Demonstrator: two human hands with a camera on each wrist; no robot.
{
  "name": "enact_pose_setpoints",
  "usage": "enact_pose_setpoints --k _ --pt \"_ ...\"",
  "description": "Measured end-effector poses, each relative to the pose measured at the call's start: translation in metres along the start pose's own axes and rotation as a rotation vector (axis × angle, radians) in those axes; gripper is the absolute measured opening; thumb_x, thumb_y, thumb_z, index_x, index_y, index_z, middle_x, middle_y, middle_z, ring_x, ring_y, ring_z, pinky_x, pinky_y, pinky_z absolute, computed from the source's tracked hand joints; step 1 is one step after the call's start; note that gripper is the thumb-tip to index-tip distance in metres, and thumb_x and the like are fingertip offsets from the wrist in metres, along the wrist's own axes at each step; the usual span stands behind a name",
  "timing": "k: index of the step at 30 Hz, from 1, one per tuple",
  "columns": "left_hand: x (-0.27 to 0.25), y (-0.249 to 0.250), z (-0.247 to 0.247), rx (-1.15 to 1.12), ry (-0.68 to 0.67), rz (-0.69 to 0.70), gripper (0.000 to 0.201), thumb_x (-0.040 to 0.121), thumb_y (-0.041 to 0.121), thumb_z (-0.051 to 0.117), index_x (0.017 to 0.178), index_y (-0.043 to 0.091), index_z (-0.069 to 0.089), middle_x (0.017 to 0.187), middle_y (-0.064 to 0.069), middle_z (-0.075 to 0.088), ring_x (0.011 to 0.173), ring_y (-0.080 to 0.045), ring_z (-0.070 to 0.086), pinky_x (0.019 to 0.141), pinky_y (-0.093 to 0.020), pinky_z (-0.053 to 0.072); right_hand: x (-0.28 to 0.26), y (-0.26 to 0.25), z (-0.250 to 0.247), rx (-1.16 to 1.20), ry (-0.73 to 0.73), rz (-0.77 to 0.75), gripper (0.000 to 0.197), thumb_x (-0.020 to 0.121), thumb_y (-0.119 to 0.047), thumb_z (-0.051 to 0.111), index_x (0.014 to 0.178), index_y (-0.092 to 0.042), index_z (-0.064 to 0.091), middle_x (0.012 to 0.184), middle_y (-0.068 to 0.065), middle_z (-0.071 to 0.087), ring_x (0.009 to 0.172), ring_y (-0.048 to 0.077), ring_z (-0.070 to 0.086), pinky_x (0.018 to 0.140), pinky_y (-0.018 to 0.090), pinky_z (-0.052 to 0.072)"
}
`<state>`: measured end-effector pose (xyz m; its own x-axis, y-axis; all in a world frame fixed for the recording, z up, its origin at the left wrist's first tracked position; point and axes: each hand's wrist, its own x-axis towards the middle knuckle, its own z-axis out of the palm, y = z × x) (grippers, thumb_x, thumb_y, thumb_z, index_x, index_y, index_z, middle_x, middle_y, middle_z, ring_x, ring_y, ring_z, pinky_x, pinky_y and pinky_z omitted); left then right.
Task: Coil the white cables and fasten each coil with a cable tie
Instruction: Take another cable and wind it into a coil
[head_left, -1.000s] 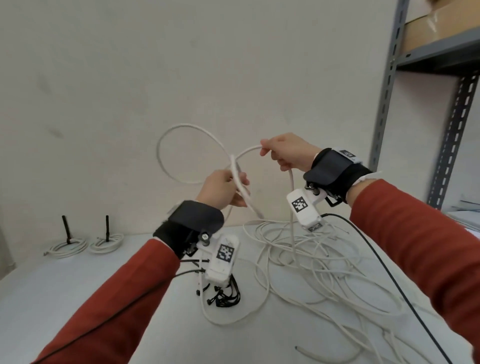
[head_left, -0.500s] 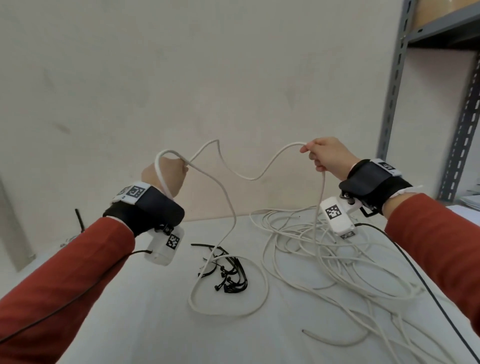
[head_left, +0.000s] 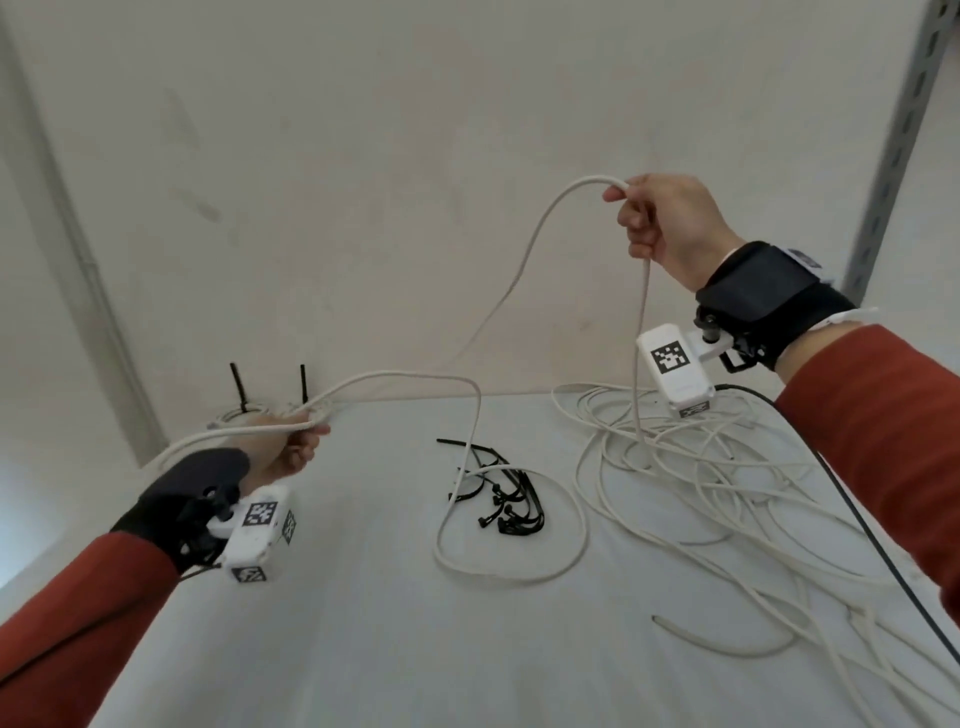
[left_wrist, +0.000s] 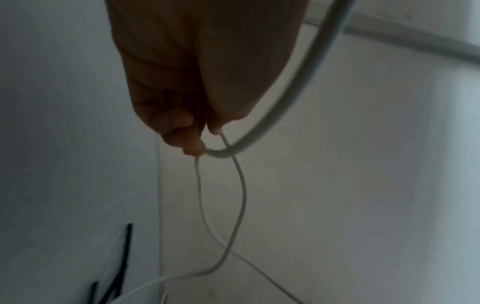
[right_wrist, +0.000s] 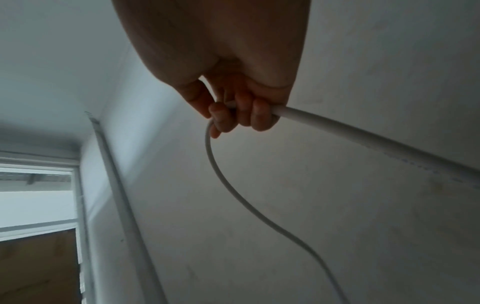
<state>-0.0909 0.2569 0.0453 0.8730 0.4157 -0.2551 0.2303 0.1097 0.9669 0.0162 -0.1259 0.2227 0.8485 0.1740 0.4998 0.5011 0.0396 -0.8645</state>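
Hands that met over a single loop a second ago are now drawn wide apart. The left hand (head_left: 283, 449) has dropped low and outward, and the right hand (head_left: 670, 228) has climbed high on the other side. A long slack span of the white cable (head_left: 519, 270) sags between them.

The left grip is closed on the cable, with fingertips pinching it and a loop trailing back past the wrist. The right grip is a fist wrapped round the same cable, which hangs straight down below it into the loose cables (head_left: 727, 493) heaped on the bench (head_left: 363, 649).

The spread looks like a fresh length being measured out for the next turn, so this coil seems barely begun. The black cable ties (head_left: 511, 506) lie untouched on the bench, below and between the two grips. Just beyond the left grip, the finished coils (head_left: 228, 415) sit with their ties standing upright.
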Motion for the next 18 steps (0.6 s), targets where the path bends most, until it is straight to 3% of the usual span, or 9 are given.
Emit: enact_pose_setpoints --k 2,5,7,10,12,14,16,18 --pt "-0.004 -0.03 -0.019 -0.008 -0.005 -0.078 0.029 0.103 0.015 0.036 0.09 -0.003 0.056 0.045 -0.001 0.049 0.03 -0.007 0.043 0.031 -0.011 0.035 -0.002 -0.004 0.017 0.016 -0.082 -0.011 0.027 0.091 -0.002 0.035 0.081 -0.011 0.058 0.047 -0.005 0.043 0.048 0.013 0.025 0.047 0.024 0.021" --pt "-0.016 -0.073 -0.042 0.257 -0.008 -0.117 0.02 0.098 0.007 0.046 0.095 -0.006 0.062 0.058 -0.007 0.06 0.04 -0.013 0.054 0.039 -0.016 0.044 -0.007 -0.009 0.042 -0.065 -0.17 -0.089 0.024 0.096 -0.008 0.039 0.092 -0.016 0.061 0.06 0.0 0.05 0.047 0.013 0.035 0.047 0.024 0.03" --pt "-0.026 -0.089 -0.053 0.473 -0.051 -0.106 0.018 0.097 0.006 0.049 0.094 -0.005 0.063 0.061 -0.006 0.066 0.045 -0.014 0.059 0.041 -0.017 0.045 -0.012 -0.008 0.057 -0.178 -0.227 -0.135 0.02 0.099 -0.019 0.043 0.101 -0.023 0.062 0.062 0.001 0.05 0.045 0.011 0.04 0.046 0.023 0.035" --pt "-0.046 -0.085 -0.063 0.728 -0.077 -0.014 0.017 0.095 0.01 0.053 0.091 0.0 0.066 0.066 -0.004 0.069 0.051 -0.017 0.062 0.047 -0.018 0.048 -0.02 -0.001 0.085 -0.339 -0.299 -0.172 0.019 0.1 -0.023 0.044 0.107 -0.024 0.062 0.062 0.0 0.045 0.046 0.005 0.039 0.045 0.021 0.032" --pt "-0.064 -0.07 -0.063 0.856 -0.104 0.152 0.013 0.094 0.015 0.057 0.09 0.01 0.068 0.074 -0.001 0.071 0.06 -0.018 0.066 0.056 -0.021 0.051 -0.026 0.006 0.105 -0.43 -0.37 -0.146 0.019 0.1 -0.016 0.041 0.102 -0.018 0.06 0.063 0.0 0.048 0.049 0.005 0.039 0.047 0.018 0.03" --pt "-0.08 -0.05 -0.054 0.932 -0.071 0.427 0.005 0.09 0.026 0.062 0.093 0.025 0.066 0.087 0.005 0.071 0.078 -0.012 0.065 0.07 -0.023 0.05 -0.033 0.014 0.12 -0.489 -0.464 -0.124 0.019 0.097 -0.008 0.041 0.095 -0.013 0.059 0.064 0.0 0.053 0.048 0.001 0.041 0.049 0.016 0.031" --pt "-0.09 -0.03 -0.042 0.986 0.059 0.735 0.039 0.084 0.045 0.065 0.116 0.026 0.055 0.12 -0.001 0.057 0.11 -0.012 0.053 0.094 -0.029 0.045 -0.041 0.022 0.133 -0.561 -0.579 -0.199 0.018 0.096 -0.007 0.044 0.097 -0.013 0.061 0.067 -0.003 0.058 0.05 -0.003 0.045 0.055 0.014 0.035" --pt "-0.095 -0.009 -0.026 0.994 0.183 0.997 0.083 0.078 0.058 0.065 0.141 0.015 0.032 0.142 -0.006 0.035 0.132 -0.02 0.031 0.112 -0.036 0.025 -0.051 0.028 0.144 -0.651 -0.68 -0.317 0.018 0.097 -0.015 0.048 0.106 -0.019 0.064 0.069 -0.008 0.058 0.056 -0.005 0.048 0.062 0.014 0.037"
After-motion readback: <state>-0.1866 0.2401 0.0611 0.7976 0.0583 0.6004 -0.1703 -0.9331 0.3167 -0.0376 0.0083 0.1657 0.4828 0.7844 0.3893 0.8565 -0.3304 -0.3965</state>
